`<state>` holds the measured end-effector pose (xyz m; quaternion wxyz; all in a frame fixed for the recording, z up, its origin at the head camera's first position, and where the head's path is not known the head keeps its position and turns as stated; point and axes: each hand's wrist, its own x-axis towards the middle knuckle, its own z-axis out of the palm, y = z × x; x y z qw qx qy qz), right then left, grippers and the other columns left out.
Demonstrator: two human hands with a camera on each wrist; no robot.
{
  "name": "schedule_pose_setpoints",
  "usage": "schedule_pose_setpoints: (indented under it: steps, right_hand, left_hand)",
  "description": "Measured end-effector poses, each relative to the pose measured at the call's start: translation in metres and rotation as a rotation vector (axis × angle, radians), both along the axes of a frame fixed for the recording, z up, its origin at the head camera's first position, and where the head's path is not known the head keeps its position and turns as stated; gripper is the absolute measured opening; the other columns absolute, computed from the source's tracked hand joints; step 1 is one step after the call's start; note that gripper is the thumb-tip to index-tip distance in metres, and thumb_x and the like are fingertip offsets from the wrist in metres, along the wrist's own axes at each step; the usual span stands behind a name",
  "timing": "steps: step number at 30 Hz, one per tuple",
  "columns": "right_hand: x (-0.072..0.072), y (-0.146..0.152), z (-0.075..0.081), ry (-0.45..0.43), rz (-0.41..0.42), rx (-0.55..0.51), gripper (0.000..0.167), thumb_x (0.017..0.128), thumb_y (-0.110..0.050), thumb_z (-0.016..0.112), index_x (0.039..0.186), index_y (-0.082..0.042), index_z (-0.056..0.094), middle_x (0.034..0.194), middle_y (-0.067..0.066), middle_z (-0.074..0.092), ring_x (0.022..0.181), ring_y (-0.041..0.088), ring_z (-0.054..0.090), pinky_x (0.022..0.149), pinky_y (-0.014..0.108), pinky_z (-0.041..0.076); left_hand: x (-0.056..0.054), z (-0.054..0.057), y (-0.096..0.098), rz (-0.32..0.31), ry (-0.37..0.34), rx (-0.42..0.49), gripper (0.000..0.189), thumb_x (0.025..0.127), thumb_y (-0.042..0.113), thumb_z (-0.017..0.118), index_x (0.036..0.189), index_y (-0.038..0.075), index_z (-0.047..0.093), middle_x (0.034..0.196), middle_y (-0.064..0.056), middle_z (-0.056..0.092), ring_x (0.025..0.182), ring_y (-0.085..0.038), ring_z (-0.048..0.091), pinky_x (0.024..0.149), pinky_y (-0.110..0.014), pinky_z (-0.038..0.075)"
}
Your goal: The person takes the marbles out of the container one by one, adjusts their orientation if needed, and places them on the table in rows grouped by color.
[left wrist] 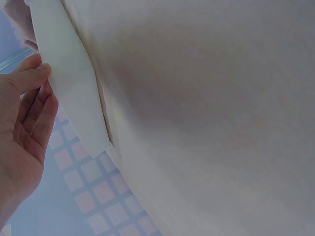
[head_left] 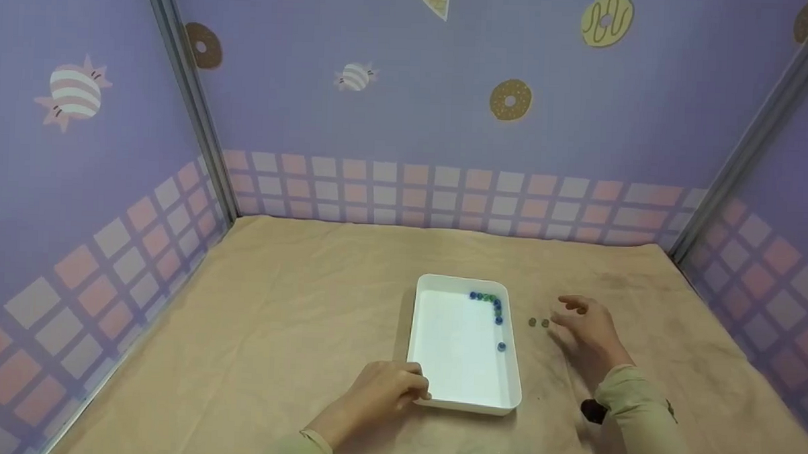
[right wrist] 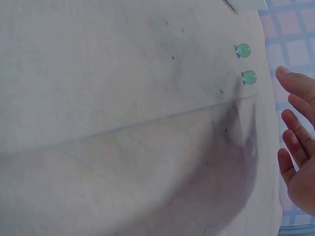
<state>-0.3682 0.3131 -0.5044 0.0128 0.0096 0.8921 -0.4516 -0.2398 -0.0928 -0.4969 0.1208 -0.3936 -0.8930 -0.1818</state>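
Note:
A shallow white tray (head_left: 453,353) lies on the cloth. Its near left corner is held by my left hand (head_left: 386,386), the thumb (left wrist: 34,78) against the rim and the other fingers bent beside it. Several blue and green marbles (head_left: 497,304) line the tray's far right corner; a single blue marble (head_left: 501,347) sits lower along the right wall. Two clear greenish marbles (head_left: 538,322) rest on the cloth right of the tray. Just beside them hovers my right hand (head_left: 592,331), fingers loosely bent and apart, with nothing held. Both marbles (right wrist: 249,77) also show in the right wrist view.
A wrinkled tan cloth (head_left: 307,304) covers the table. Purple patterned walls (head_left: 408,113) with metal corner posts (head_left: 193,99) enclose it at the back and sides. A dark round object (head_left: 593,411) shows beside the right sleeve.

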Motion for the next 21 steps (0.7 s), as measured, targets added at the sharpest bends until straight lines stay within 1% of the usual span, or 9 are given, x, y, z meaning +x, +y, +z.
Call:
schedule_pose_setpoints:
  steps: [5,10,12,14,17,21]
  right_hand:
    - [0.003,0.000,0.006,0.008,-0.004,0.009,0.057,0.096,-0.027,0.065,0.145,-0.007,0.046,0.149,0.020,0.042,0.139,0.040,0.033,0.113,0.059,0.032]
    - [0.001,0.000,0.014,0.042,0.022,0.024,0.054,0.096,-0.026,0.064,0.144,-0.006,0.048,0.148,0.022,0.044,0.139,0.041,0.033,0.111,0.058,0.035]
    - [-0.001,0.002,0.017,0.077,0.037,0.042,0.053,0.095,-0.025,0.066,0.142,-0.004,0.050,0.145,0.025,0.046,0.137,0.044,0.036,0.108,0.057,0.037]
    - [-0.004,0.003,0.019,0.106,0.045,0.063,0.052,0.094,-0.024,0.067,0.140,-0.002,0.052,0.142,0.028,0.047,0.134,0.045,0.038,0.106,0.057,0.039]
    - [-0.007,0.004,0.022,0.134,0.054,0.083,0.052,0.093,-0.023,0.069,0.138,-0.001,0.054,0.140,0.031,0.049,0.132,0.047,0.039,0.104,0.057,0.041]
    - [-0.011,0.005,0.027,0.133,0.062,0.082,0.052,0.093,-0.022,0.069,0.138,-0.002,0.054,0.141,0.030,0.049,0.133,0.047,0.038,0.105,0.058,0.040]
  left_hand:
    - [-0.001,0.000,0.000,0.002,0.011,-0.002,0.010,0.089,0.017,0.070,0.083,0.024,0.075,0.083,0.012,0.069,0.075,-0.002,0.068,0.064,-0.011,0.048]
    - [-0.001,0.001,0.000,0.009,0.015,-0.006,0.014,0.090,0.014,0.070,0.083,0.024,0.075,0.084,0.013,0.070,0.075,-0.002,0.068,0.063,-0.012,0.047]
    - [0.000,0.001,0.000,0.010,0.001,-0.001,0.012,0.090,0.015,0.070,0.083,0.023,0.075,0.083,0.012,0.070,0.071,-0.001,0.065,0.062,-0.011,0.046]
    - [0.001,0.001,0.000,0.011,-0.011,0.002,0.008,0.089,0.021,0.070,0.083,0.022,0.075,0.082,0.012,0.069,0.070,0.001,0.063,0.063,-0.009,0.045]
    - [0.002,0.000,0.000,0.012,-0.039,0.014,0.008,0.087,0.025,0.069,0.083,0.022,0.075,0.082,0.011,0.069,0.068,0.003,0.061,0.063,-0.006,0.044]
    - [0.002,0.000,0.001,0.020,-0.040,0.012,0.010,0.089,0.026,0.068,0.084,0.023,0.076,0.082,0.012,0.069,0.071,0.002,0.065,0.064,-0.008,0.046]
